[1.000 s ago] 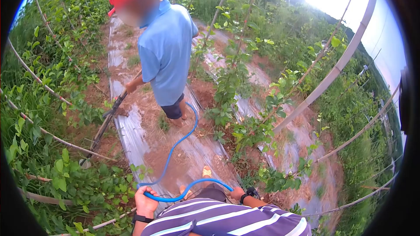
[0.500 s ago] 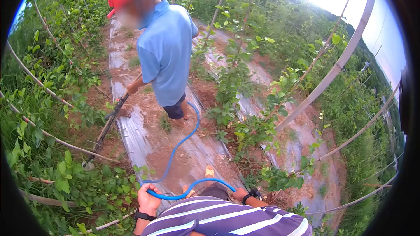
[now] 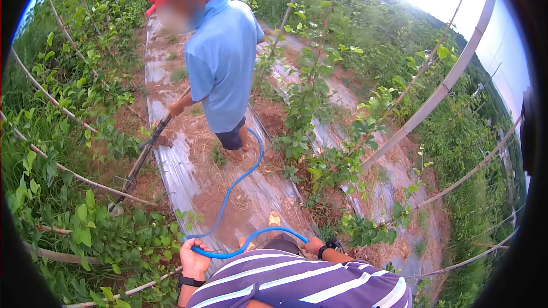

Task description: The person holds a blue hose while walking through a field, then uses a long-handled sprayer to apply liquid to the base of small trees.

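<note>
A blue hose [image 3: 231, 193] runs along the ground from near the feet of a person ahead to my hands. At the lower left, my left hand [image 3: 194, 258] has its fingers closed round it. My right hand [image 3: 313, 245] is also closed on the hose, close to my waist at the right. Between my two hands the hose bends in a shallow curve in front of my striped shirt [image 3: 302, 282]. The undersides of my right fingers are hidden.
A person in a blue shirt [image 3: 222, 63] and red cap stands ahead, one hand on a dark long-handled tool [image 3: 142, 157]. Leafy plants [image 3: 85, 222] and bamboo poles [image 3: 439, 88] line both sides. Silvery plastic sheeting [image 3: 174, 165] covers strips of the soil.
The person ahead and the surroundings sit slightly further right and higher in view. Both my hands keep their hold on the hose, almost in the same place.
</note>
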Available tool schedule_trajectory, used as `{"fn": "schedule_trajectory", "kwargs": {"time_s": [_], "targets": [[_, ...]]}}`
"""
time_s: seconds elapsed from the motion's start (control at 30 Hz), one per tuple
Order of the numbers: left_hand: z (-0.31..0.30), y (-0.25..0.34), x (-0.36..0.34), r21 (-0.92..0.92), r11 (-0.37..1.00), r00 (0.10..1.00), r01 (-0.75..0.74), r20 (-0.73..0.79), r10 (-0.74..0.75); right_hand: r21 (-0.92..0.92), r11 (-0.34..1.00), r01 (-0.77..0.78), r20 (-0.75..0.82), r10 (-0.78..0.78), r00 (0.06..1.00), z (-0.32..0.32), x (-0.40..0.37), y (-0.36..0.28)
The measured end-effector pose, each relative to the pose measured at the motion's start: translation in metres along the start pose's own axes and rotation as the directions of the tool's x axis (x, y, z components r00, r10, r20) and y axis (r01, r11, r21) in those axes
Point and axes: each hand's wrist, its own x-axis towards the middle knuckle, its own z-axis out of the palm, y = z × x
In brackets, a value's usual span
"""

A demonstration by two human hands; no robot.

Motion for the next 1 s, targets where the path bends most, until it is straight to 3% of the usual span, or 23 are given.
{"fn": "schedule_trajectory", "kwargs": {"time_s": [0.2, 0.33, 0.4, 0.6, 0.67, 0.8, 0.87, 1.0], "targets": [[0.001, 0.003, 0.009, -0.037, 0.999, 0.999, 0.02, 0.035, -0.019, 0.014, 0.999, 0.047, -0.055, -0.046, 0.997, -0.005, 0.004, 0.018], [0.013, 0.005, 0.019, -0.019, 0.998, 0.996, 0.067, 0.066, -0.065, 0.132, 0.991, -0.006, -0.111, 0.021, 0.994, -0.022, -0.001, 0.013], [0.025, 0.004, 0.023, -0.039, 0.997, 0.994, 0.07, 0.088, -0.067, 0.295, 0.947, 0.126, -0.166, -0.079, 0.983, -0.031, -0.004, 0.014], [0.07, 0.002, 0.026, -0.053, 0.996, 0.986, 0.074, 0.15, -0.066, 0.404, 0.913, 0.045, -0.176, 0.029, 0.984, -0.058, 0.011, 0.006], [0.078, 0.005, 0.031, -0.042, 0.994, 0.98, 0.099, 0.178, -0.09, 0.336, 0.939, 0.081, -0.198, -0.014, 0.98, -0.063, 0.02, -0.001], [0.097, 0.007, 0.045, -0.035, 0.999, 0.991, 0.031, 0.129, -0.026, 0.37, 0.918, 0.141, -0.213, -0.064, 0.975, -0.078, 0.025, -0.031], [0.107, 0.005, 0.048, -0.027, 1.0, 0.99, 0.006, 0.138, -0.002, 0.518, 0.839, 0.166, -0.182, -0.082, 0.98, -0.089, 0.031, -0.048], [0.123, 0.004, 0.064, -0.036, 0.999, 0.995, 0.003, 0.104, 0.001, 0.636, 0.747, 0.195, -0.203, -0.081, 0.976, -0.127, 0.026, -0.102]]}}
